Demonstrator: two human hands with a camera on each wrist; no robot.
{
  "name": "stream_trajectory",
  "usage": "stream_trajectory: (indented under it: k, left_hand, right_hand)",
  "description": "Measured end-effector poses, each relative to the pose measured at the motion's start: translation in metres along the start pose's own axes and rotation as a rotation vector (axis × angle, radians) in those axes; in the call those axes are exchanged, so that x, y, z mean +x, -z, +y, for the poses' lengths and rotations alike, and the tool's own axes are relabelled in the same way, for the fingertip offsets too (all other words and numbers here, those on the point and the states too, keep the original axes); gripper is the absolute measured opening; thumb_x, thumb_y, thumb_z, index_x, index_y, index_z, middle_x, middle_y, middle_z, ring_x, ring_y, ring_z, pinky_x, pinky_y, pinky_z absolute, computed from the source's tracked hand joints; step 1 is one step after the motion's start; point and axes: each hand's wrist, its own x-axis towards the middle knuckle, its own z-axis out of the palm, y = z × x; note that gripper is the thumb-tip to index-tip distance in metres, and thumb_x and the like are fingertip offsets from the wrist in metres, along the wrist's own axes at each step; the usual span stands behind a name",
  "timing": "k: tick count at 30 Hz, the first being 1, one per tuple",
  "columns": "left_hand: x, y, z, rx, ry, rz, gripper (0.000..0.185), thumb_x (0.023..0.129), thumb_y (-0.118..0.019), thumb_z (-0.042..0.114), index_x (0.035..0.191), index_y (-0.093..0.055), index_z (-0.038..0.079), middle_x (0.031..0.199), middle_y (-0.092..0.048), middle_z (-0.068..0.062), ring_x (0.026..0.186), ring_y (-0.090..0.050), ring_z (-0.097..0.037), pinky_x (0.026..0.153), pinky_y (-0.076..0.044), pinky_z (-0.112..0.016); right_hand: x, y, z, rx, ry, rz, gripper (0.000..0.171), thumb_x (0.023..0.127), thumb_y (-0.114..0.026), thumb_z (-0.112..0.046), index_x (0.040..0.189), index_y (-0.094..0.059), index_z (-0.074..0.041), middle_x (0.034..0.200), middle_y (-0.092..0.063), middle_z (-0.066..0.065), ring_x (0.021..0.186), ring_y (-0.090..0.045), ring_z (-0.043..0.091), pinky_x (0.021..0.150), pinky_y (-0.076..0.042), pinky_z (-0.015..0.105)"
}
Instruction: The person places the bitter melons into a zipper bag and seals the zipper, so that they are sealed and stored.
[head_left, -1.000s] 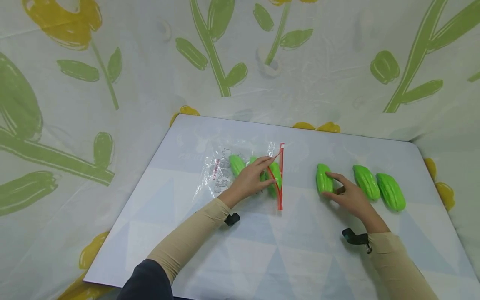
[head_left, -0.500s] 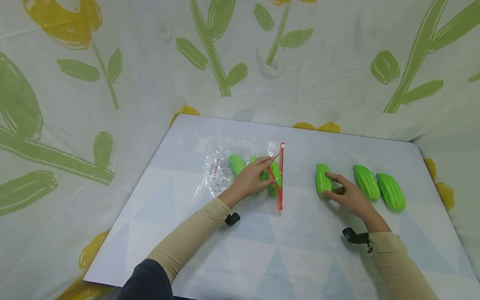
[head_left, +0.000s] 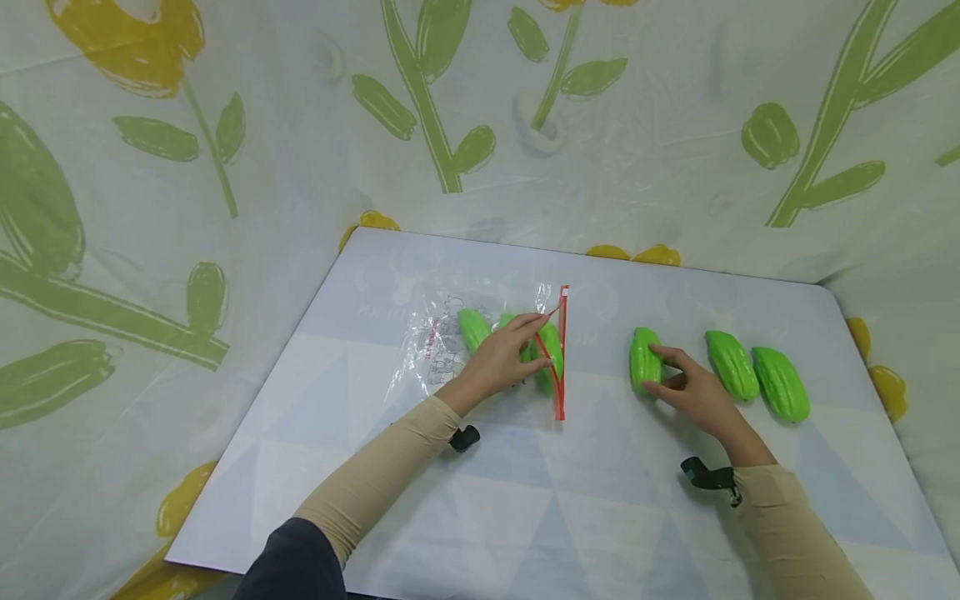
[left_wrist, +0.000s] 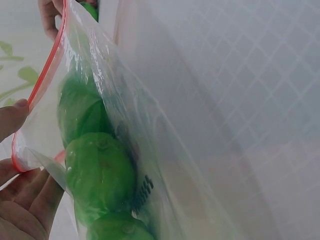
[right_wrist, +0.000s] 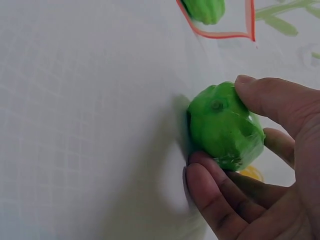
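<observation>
Now the bag mouth is held open and a gourd is gripped, ready to lift.

Centre frame, the left hand [head_left: 501, 357] pinches the red zip rim of the clear plastic bag [head_left: 450, 342], fingers curled on the upper lip so the mouth gapes toward the right; the left wrist view shows green gourds already inside [left_wrist: 95, 175]. Right of it, well apart, the right hand [head_left: 693, 392] is clamped on a loose green gourd [head_left: 645, 360], thumb on one side and fingers on the other, the gourd lying on the bench [head_left: 570, 517]. Two more gourds [head_left: 757, 377] lie side by side at the right of the frame. By my reading this is the grasp stage: the next move calls for lifting that gourd, carrying it leftward and feeding it end-first through the red rim without collapsing the mouth.
</observation>
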Motion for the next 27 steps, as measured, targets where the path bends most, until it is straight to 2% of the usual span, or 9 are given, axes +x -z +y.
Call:
stream_trajectory:
  k: [6,18,27]
  left_hand:
    - [-0.001,0.001,0.001,-0.005,0.004,-0.001,0.076,0.083,-0.068,0.042,0.146,-0.032,0.019,0.144,-0.038,0.000,0.124,-0.045,-0.019,0.100,-0.041,-0.034]
    - [-0.001,0.000,0.000,-0.012,-0.007,0.009,0.075,0.083,-0.068,0.042,0.145,-0.034,0.018,0.143,-0.039,0.000,0.123,-0.047,-0.019,0.099,-0.042,-0.033]
    - [0.000,0.000,0.000,0.002,0.005,-0.002,0.075,0.083,-0.067,0.043,0.145,-0.033,0.019,0.144,-0.038,0.002,0.123,-0.046,-0.017,0.099,-0.042,-0.032]
  right_hand:
    - [0.001,-0.004,0.002,-0.008,0.014,0.013,0.076,0.082,-0.062,-0.054,0.145,-0.031,-0.023,0.136,-0.043,0.019,0.097,-0.057,0.032,0.060,-0.047,0.031]
    - [0.003,-0.013,0.004,0.067,0.079,0.014,0.071,0.083,-0.064,-0.048,0.143,-0.033,-0.026,0.138,-0.042,0.017,0.091,-0.059,0.027,0.057,-0.049,0.032]
    - [0.004,-0.018,0.003,0.116,0.153,-0.007,0.068,0.083,-0.067,-0.040,0.141,-0.035,-0.030,0.139,-0.043,0.008,0.090,-0.059,0.021,0.057,-0.050,0.030]
